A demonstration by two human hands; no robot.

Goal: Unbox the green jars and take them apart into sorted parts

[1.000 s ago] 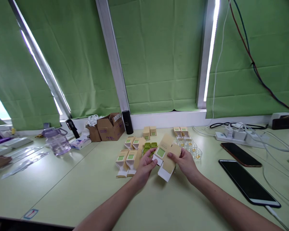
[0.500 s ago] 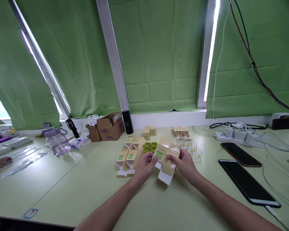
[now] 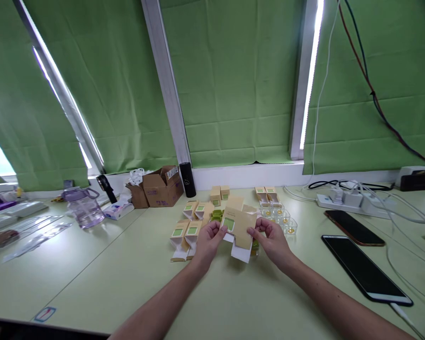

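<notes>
Between my two hands, above the table, is a partly unfolded kraft cardboard box (image 3: 243,226) with a small window and white inner flaps. My left hand (image 3: 208,241) pinches its left edge beside the window. My right hand (image 3: 271,238) grips the right edge between thumb and fingers. Behind the cardboard sit green square pieces (image 3: 216,215), largely covered by it. Left of my hands stand several open kraft boxes (image 3: 178,233) with windows. Clear small cups (image 3: 284,219) with yellow centres lie just beyond my right hand.
Two closed kraft boxes (image 3: 215,194) and two open boxes (image 3: 265,193) stand farther back. Two phones (image 3: 364,267) and a power strip (image 3: 354,200) with cables lie right. A brown carton (image 3: 163,186), black cylinder (image 3: 187,180) and purple jug (image 3: 83,208) stand left. Another person's hand (image 3: 0,240) rests far left.
The cardboard box has been turned more squarely toward me and its flaps have swung slightly up and left. Both hands keep hold of it.
</notes>
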